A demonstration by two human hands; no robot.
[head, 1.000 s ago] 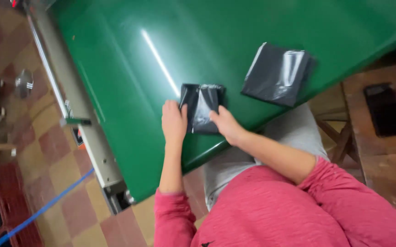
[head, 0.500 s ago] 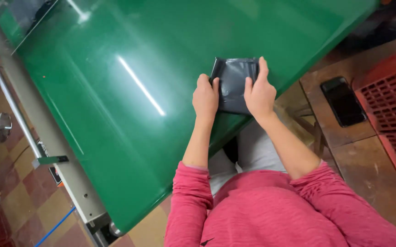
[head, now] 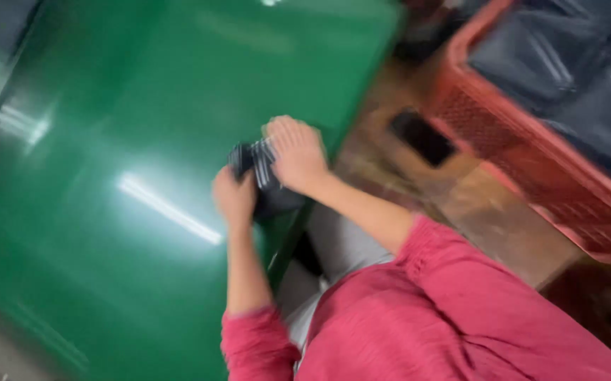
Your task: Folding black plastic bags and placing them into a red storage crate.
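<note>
The picture is blurred by motion. A folded black plastic bag (head: 263, 176) is at the near edge of the green table (head: 108, 212). My left hand (head: 233, 197) grips its left side with closed fingers. My right hand (head: 297, 152) lies over its top right part and clasps it. The bag looks lifted or bunched between both hands; how far it rests on the table I cannot tell. Both my sleeves are red.
A red plastic crate (head: 531, 141) with dark shiny bags inside (head: 573, 63) stands to the right on a brown wooden surface (head: 475, 204). A dark flat phone-like object (head: 422, 137) lies between table and crate.
The view swung right, bringing the red crate close. The bag was flat under both hands; now it is bunched smaller between them at the table's edge.
</note>
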